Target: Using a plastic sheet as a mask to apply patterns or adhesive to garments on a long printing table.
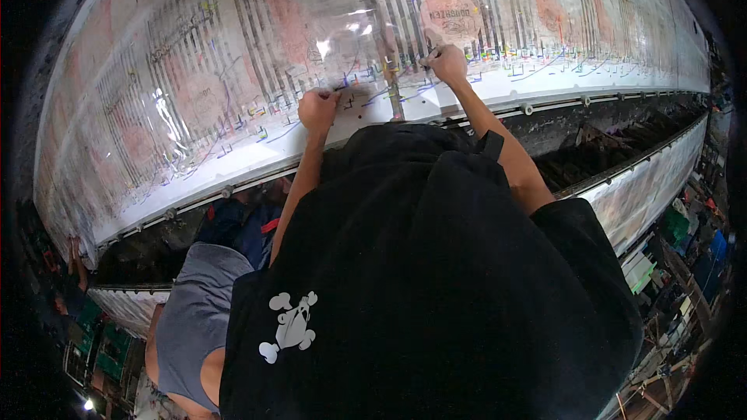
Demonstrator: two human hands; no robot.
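A long white table (417, 108) curves across the view, with a glossy clear sheet (344, 41) over its streaked, striped surface. My left hand (318, 109) is at the near edge of this sheet, thumb and fingers pinched together on it. Farther right and a little higher, my right hand (448, 64) pinches the sheet's edge beside a round pinkish print (450, 16). Bright reflections show on the sheet between and beyond the hands. Small coloured marks run along the table's near side. The fingertips are small in view, and the sheet's exact edge is hard to see.
A rail with round knobs (527, 109) follows the table's near edge. A second long table (636, 204) lies behind a dark gap. A person in a grey sleeveless top (201, 309) is at the lower left. Another person's arms (76, 256) reach the table's far left end.
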